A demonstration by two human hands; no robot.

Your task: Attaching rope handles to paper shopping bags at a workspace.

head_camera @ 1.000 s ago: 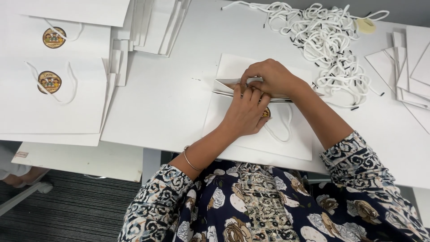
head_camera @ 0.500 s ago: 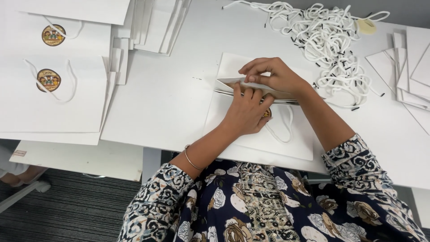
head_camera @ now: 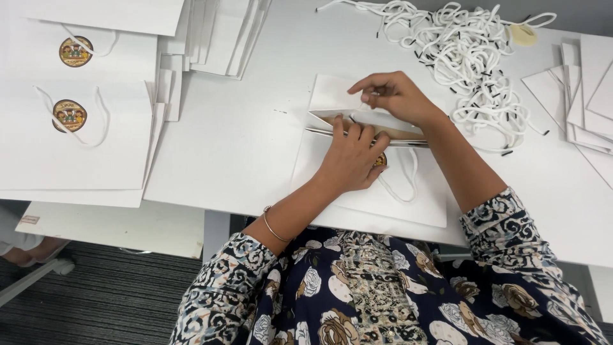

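Observation:
A flat white paper bag (head_camera: 389,191) with a white cord handle lies on the white table (head_camera: 236,140) in front of me. My left hand (head_camera: 351,160) presses down on its upper part, fingers at the open mouth, covering a round gold sticker. At the far rim of the bag's mouth, my right hand (head_camera: 396,96) pinches something small, its fingers bent together; what it pinches is too small to make out.
A tangle of white cords (head_camera: 472,57) with black tips lies at the back right. Finished white bags (head_camera: 76,134) with round stickers are stacked at the left. Folded white sheets (head_camera: 581,96) lie at the right edge, more stacked paper (head_camera: 217,38) at the back.
My right hand has lifted slightly off the bag's mouth and moved back. The bag's mouth has opened a little wider. My left hand stays pressed on the bag.

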